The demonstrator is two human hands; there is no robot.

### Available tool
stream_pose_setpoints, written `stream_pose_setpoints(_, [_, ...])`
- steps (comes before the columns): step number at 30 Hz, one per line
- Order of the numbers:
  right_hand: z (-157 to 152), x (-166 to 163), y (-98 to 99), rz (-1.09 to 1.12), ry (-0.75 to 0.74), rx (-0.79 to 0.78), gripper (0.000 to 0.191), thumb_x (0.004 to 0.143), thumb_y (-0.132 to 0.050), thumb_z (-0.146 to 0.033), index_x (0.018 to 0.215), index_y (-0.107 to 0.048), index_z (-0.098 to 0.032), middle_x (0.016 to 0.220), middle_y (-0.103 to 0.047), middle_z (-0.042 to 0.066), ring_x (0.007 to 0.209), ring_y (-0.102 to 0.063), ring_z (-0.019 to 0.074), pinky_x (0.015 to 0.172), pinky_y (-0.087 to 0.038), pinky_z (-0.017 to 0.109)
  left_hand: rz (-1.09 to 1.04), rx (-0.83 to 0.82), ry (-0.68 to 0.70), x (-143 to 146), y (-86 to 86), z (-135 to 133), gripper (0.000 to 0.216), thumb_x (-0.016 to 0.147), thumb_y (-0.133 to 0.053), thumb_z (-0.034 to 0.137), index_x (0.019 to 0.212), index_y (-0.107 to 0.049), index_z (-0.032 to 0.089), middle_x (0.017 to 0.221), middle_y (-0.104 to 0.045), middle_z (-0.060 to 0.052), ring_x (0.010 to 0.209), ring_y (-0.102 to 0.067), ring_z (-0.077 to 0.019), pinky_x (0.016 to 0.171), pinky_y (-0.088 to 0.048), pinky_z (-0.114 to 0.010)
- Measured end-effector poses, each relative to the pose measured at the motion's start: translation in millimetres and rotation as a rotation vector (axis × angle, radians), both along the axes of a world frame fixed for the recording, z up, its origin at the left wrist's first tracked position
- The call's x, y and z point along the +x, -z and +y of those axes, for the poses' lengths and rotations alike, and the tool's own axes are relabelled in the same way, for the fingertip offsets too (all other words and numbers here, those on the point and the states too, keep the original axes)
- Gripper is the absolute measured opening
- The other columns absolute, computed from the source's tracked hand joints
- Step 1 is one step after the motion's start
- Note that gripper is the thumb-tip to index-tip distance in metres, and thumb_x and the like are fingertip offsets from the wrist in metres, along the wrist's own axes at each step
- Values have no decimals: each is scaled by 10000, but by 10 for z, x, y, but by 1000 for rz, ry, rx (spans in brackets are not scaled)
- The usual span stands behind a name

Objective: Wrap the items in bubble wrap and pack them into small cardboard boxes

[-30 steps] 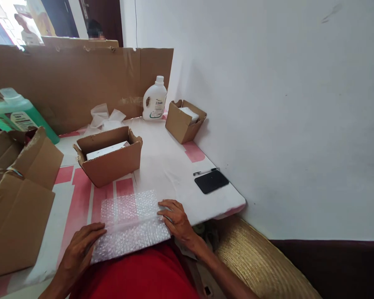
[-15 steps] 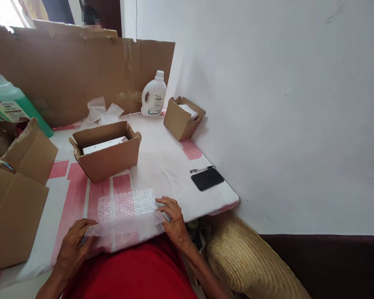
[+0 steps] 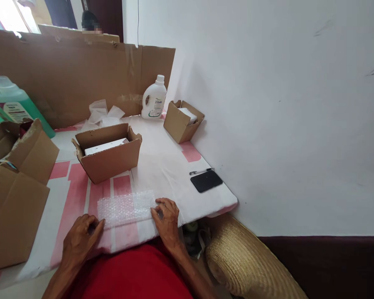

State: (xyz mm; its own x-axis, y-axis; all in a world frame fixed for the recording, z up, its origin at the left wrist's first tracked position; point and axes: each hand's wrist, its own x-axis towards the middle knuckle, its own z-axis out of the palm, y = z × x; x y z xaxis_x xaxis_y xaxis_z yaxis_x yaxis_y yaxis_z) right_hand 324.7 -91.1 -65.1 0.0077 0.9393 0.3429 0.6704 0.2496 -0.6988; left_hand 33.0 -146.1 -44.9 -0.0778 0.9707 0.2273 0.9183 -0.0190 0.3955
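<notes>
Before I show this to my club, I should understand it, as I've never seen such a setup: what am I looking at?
There is no machine here, just a person's two bare hands. The picture comes from one camera worn on that person's head, looking forward and down. The left hand and the right hand are at opposite ends of a sheet of bubble wrap near the table's front edge. Their fingertips are at its edges; I can't tell whether they pinch it. Beyond it stands an open cardboard box with a flat white item inside. Farther back are a white bottle and a smaller box. A pen and a flat black object lie toward the right.
</notes>
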Motion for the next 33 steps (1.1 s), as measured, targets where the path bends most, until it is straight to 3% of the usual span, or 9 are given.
stream_pose_setpoints(4, [12,-29,20,-17,32,35,168,884,-617,-156,740,-561,-219,1067,-692,67,1069,-566,268,978,-395,456,48,53,94,-8,39,-17,295,853,-568,540,814,-625,253,770,-623,-12,727,-569,-190,658,-462,-290])
stream_pose_setpoints(9, [40,-48,63,-55,63,68,158,870,-608,-134,757,-545,-225,1037,-683,65,1040,-576,267,957,-405,452,204,336,-72,184,37,-85,230,966,-503,408,951,-635,220,910,-677,-53,837,-616,-222,759,-463,-342])
stream_pose_setpoints(14, [56,-51,101,-71,65,96,140,864,-602,-108,798,-556,-222,1037,-667,63,1029,-582,264,938,-415,447,253,476,244,323,128,-95,236,973,-557,331,1159,-647,218,1074,-719,-63,1003,-642,-209,881,-447,-341])
stream_pose_setpoints(19, [88,-54,107,-86,60,147,161,862,-578,-77,808,-556,-226,999,-669,47,1002,-600,256,917,-428,435,257,489,317,266,223,-8,253,969,-557,358,1162,-674,244,1136,-713,-56,1030,-640,-198,901,-454,-323])
stream_pose_setpoints(21, [98,-51,93,-97,74,170,162,866,-572,-73,823,-551,-228,962,-665,41,960,-608,249,892,-439,422,279,477,335,207,239,20,252,955,-541,262,1169,-674,260,1128,-723,-40,1023,-648,-188,888,-457,-308])
stream_pose_setpoints(24, [64,-51,42,-130,96,249,124,908,-552,-96,933,-565,-217,963,-662,56,925,-610,244,843,-453,398,361,473,400,127,238,48,483,837,-456,28,1211,-653,260,1126,-743,-14,1017,-658,-166,887,-442,-292])
stream_pose_setpoints(28, [-83,-110,-42,-308,-118,446,143,972,-569,-213,1108,-581,-174,1168,-658,118,1086,-585,273,926,-429,422,431,470,454,95,183,68,594,690,-504,34,1239,-622,228,1131,-753,-34,992,-669,-198,930,-416,-335])
stream_pose_setpoints(31, [-151,-181,-75,-474,-345,504,85,983,-551,-195,1033,-618,-179,1036,-679,84,1014,-591,259,858,-427,399,445,456,481,95,104,84,605,667,-513,48,1233,-612,237,1108,-758,-40,961,-675,-210,931,-416,-356])
stream_pose_setpoints(33, [-129,-205,-82,-566,-397,513,125,982,-523,-135,1026,-637,-162,961,-673,78,940,-585,248,786,-423,388,465,450,510,86,56,99,601,672,-503,33,1227,-611,233,1104,-757,-41,952,-677,-206,923,-420,-356])
